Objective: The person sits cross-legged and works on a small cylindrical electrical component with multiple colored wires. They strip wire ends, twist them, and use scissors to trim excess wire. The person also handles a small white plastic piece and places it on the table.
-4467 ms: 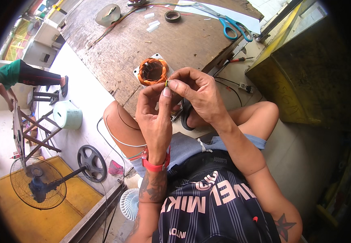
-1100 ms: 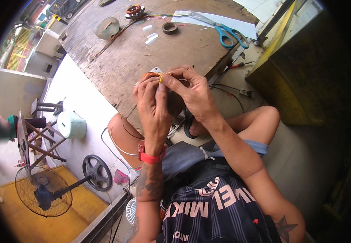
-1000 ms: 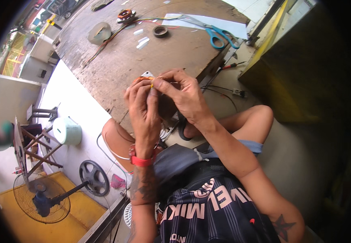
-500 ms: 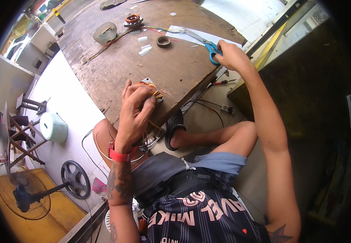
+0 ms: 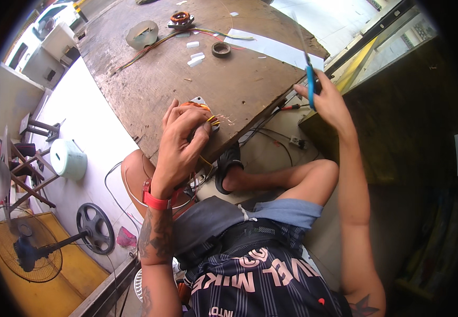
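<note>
On the near part of the worn wooden table, my left hand (image 5: 182, 131) is closed over a motor stator (image 5: 199, 101) with copper windings, covering much of it. Yellow-sleeved wires (image 5: 214, 120) with frayed bare copper ends stick out between its thumb and fingers. My right hand (image 5: 333, 103) is off the table's right edge, gripping scissors (image 5: 310, 79) by their teal handles. Their blades point up and away from me, blurred toward the tips; how far they are spread cannot be made out.
Farther back on the table (image 5: 229, 79) lie a second stator (image 5: 180, 20), coloured wires (image 5: 160, 38), a round translucent piece (image 5: 142, 35), a tape roll (image 5: 221, 49) and a white paper strip (image 5: 271, 48). Cables hang beside the right edge. A fan (image 5: 25, 248) stands at lower left.
My right hand has lifted the scissors off the paper and brought them right, past the table edge, blades now turned upward. My left hand stays on the stator.
</note>
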The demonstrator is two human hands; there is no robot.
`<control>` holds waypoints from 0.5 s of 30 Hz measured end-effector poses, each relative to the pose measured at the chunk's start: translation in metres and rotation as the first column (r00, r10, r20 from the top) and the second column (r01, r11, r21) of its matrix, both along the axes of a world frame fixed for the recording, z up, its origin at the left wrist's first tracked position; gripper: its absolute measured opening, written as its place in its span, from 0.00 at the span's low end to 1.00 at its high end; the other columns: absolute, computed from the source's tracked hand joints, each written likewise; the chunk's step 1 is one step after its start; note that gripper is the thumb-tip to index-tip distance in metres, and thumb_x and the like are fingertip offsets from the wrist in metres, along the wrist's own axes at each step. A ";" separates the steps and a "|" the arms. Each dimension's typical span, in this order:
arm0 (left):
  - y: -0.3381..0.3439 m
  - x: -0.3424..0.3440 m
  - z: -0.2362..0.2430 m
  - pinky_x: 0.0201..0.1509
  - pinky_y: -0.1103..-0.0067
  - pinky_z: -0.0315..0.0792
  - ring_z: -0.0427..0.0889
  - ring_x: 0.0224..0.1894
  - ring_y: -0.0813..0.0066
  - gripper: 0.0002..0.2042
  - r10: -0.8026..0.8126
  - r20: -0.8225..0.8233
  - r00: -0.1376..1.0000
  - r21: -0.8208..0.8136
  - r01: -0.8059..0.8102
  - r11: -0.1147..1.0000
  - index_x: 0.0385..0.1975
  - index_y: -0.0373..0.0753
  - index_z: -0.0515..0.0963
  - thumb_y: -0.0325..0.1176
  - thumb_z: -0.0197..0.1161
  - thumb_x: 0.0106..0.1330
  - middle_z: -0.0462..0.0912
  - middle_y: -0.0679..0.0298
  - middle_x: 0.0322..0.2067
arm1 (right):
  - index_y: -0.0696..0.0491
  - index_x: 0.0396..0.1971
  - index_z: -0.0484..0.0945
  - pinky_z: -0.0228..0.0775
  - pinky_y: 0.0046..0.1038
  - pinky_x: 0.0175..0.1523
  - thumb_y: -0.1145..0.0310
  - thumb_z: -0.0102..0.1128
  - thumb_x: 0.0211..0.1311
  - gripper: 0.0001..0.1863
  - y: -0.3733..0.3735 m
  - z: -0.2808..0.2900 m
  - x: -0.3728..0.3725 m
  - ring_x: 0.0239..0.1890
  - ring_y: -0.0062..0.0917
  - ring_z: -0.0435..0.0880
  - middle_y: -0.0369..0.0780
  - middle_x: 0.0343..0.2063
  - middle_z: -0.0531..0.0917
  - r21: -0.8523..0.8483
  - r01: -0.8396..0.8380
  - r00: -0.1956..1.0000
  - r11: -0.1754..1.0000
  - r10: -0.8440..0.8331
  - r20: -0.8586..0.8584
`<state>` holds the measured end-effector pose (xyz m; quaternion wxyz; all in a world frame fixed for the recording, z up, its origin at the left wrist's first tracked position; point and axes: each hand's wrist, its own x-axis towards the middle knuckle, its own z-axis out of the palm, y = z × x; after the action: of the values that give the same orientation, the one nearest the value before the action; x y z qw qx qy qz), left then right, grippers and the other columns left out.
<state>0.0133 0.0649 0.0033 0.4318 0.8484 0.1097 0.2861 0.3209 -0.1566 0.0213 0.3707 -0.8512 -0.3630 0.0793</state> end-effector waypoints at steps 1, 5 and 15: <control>0.000 0.000 0.000 0.86 0.53 0.46 0.80 0.62 0.63 0.08 -0.006 0.000 1.000 0.003 0.006 1.000 0.44 0.38 0.84 0.34 0.62 0.74 0.86 0.63 0.43 | 0.62 0.62 0.76 0.78 0.31 0.42 0.55 0.77 0.69 0.33 -0.012 -0.004 -0.016 0.38 0.29 0.89 0.43 0.38 0.88 0.102 -0.004 0.999 0.995 0.008 -0.035; 0.000 0.000 -0.001 0.86 0.52 0.46 0.80 0.62 0.63 0.08 0.006 -0.010 1.000 0.005 -0.006 1.000 0.43 0.38 0.84 0.34 0.61 0.74 0.86 0.63 0.43 | 0.55 0.53 0.79 0.79 0.22 0.30 0.71 0.73 0.71 0.16 -0.048 -0.037 -0.110 0.28 0.18 0.88 0.37 0.29 0.88 0.278 0.040 0.787 0.960 0.141 -0.601; -0.004 0.002 0.000 0.87 0.53 0.45 0.80 0.62 0.63 0.08 0.039 0.004 0.999 -0.017 -0.039 0.999 0.42 0.38 0.84 0.34 0.62 0.73 0.86 0.61 0.43 | 0.62 0.54 0.81 0.81 0.33 0.44 0.40 0.86 0.53 0.43 -0.015 -0.045 -0.193 0.33 0.28 0.88 0.45 0.31 0.88 0.052 -0.322 0.841 0.945 0.311 -0.443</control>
<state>0.0153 0.0611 0.0032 0.4335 0.8419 0.1275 0.2952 0.1277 -0.1713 -0.0241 0.4153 -0.7430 -0.4030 0.3363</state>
